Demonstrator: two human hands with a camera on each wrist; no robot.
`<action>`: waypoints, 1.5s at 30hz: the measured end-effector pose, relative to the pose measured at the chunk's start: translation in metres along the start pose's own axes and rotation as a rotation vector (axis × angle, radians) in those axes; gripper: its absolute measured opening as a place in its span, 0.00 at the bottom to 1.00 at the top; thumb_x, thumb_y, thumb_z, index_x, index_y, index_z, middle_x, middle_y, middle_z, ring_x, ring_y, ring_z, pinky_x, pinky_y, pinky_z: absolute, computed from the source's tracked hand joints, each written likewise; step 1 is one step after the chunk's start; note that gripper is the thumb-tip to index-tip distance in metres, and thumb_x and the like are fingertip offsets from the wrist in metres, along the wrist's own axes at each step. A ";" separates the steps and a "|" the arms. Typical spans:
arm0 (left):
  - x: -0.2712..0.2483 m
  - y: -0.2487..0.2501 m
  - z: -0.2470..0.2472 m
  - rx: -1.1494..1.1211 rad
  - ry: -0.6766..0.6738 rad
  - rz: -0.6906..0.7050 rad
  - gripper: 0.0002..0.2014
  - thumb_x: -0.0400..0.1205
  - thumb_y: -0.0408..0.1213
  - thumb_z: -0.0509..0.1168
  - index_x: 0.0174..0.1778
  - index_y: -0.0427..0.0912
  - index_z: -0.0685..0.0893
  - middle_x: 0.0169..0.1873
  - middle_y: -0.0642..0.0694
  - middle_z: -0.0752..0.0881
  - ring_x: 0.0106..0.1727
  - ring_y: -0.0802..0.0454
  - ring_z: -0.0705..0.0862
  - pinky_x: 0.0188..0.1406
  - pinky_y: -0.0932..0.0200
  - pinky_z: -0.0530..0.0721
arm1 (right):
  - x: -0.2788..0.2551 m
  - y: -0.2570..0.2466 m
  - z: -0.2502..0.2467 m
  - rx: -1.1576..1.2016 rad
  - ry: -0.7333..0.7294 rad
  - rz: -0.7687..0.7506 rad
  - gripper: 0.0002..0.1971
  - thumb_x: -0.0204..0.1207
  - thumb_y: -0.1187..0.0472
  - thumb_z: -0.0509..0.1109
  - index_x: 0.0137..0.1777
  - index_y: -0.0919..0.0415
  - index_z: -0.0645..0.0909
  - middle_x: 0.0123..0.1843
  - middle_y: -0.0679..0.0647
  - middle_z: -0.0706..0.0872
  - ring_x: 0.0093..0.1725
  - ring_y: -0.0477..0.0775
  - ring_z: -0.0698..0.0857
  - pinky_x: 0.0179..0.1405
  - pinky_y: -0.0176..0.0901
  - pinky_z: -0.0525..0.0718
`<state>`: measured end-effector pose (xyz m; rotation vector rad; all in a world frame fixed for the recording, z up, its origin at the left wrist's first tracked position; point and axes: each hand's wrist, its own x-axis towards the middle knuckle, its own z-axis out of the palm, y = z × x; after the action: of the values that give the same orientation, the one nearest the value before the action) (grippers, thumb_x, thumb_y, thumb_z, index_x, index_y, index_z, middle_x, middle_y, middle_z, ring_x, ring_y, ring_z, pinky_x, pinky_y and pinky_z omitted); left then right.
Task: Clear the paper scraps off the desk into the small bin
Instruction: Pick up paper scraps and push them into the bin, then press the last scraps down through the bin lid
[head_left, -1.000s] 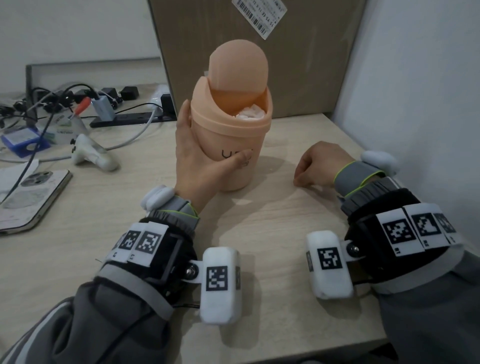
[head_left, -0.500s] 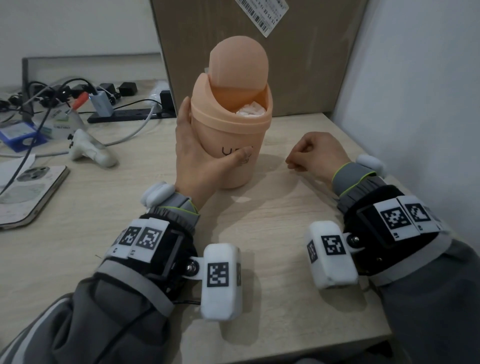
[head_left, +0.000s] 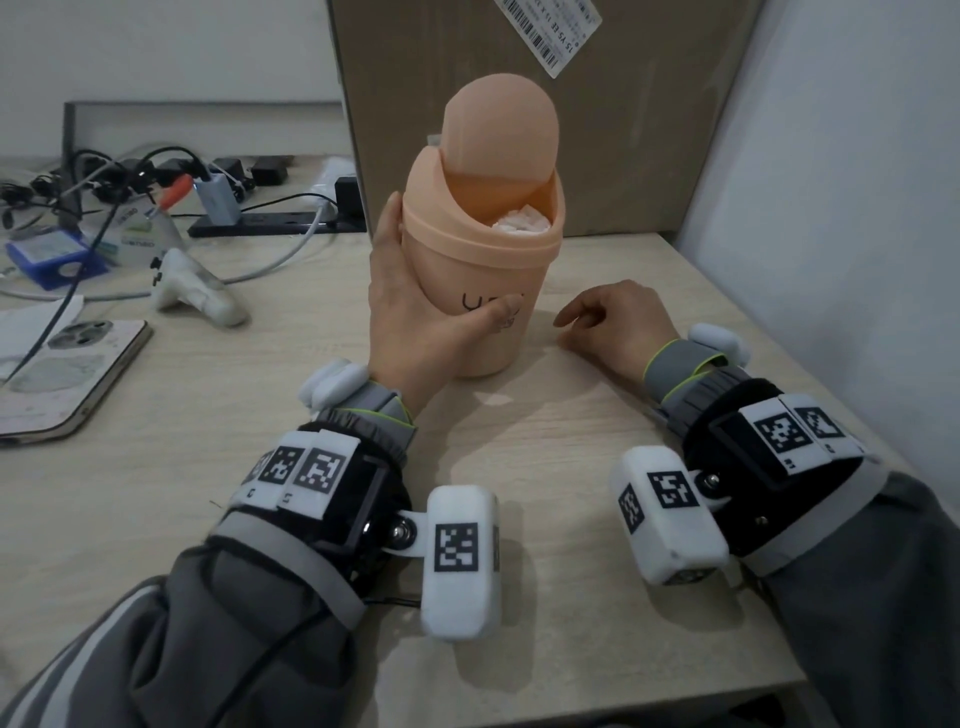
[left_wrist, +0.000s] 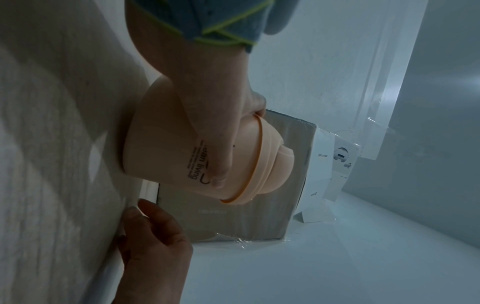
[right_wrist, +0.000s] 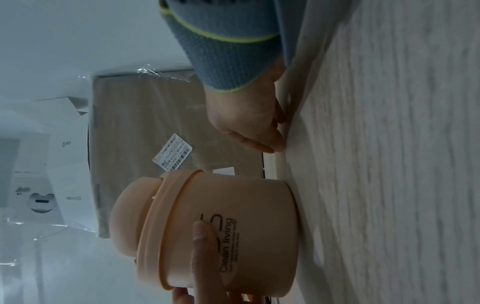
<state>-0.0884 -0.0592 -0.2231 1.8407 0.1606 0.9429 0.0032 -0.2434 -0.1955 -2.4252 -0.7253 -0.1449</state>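
Observation:
A small peach bin (head_left: 483, 291) stands upright on the desk (head_left: 519, 441), its swing lid (head_left: 501, 130) tipped back. White paper scraps (head_left: 519, 221) show inside the opening. My left hand (head_left: 410, 317) grips the bin's side, thumb across the printed front and fingers up the left wall; the left wrist view shows this grip (left_wrist: 215, 115) on the bin (left_wrist: 166, 152). My right hand (head_left: 613, 322) rests on the desk just right of the bin, fingers loosely extended and holding nothing. In the right wrist view its fingertips (right_wrist: 272, 144) touch the desk beside the bin (right_wrist: 246, 232).
A tall cardboard box (head_left: 519, 62) stands right behind the bin, and a white wall (head_left: 857, 208) borders the desk on the right. At the left lie a phone (head_left: 67, 379), a white controller (head_left: 192, 291), a power strip with cables (head_left: 275, 223) and a blue box (head_left: 52, 257).
My right hand has slid left towards the bin and its fingers have uncurled from a fist. The left hand keeps its hold on the bin.

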 end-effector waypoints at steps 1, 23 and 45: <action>0.000 0.000 0.000 0.000 0.000 0.001 0.65 0.60 0.57 0.86 0.87 0.59 0.52 0.84 0.50 0.69 0.84 0.50 0.72 0.83 0.40 0.74 | 0.001 0.000 0.000 -0.008 -0.009 0.001 0.07 0.71 0.65 0.73 0.48 0.58 0.90 0.45 0.56 0.90 0.50 0.54 0.85 0.45 0.33 0.71; -0.001 0.003 0.000 -0.001 0.002 0.001 0.65 0.59 0.59 0.86 0.88 0.57 0.53 0.83 0.49 0.70 0.84 0.49 0.72 0.83 0.39 0.74 | 0.008 -0.007 -0.012 0.132 0.251 0.025 0.06 0.76 0.64 0.68 0.47 0.64 0.86 0.46 0.56 0.88 0.47 0.53 0.84 0.45 0.35 0.73; -0.007 0.017 0.003 0.016 -0.113 0.083 0.66 0.60 0.54 0.85 0.89 0.52 0.51 0.84 0.48 0.69 0.84 0.51 0.72 0.84 0.41 0.74 | -0.016 -0.048 -0.034 0.184 0.361 -0.487 0.23 0.82 0.51 0.49 0.47 0.50 0.88 0.41 0.40 0.86 0.47 0.41 0.78 0.58 0.54 0.70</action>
<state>-0.0965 -0.0731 -0.2130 1.9226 0.0228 0.8942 -0.0337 -0.2379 -0.1466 -1.9349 -1.0865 -0.6592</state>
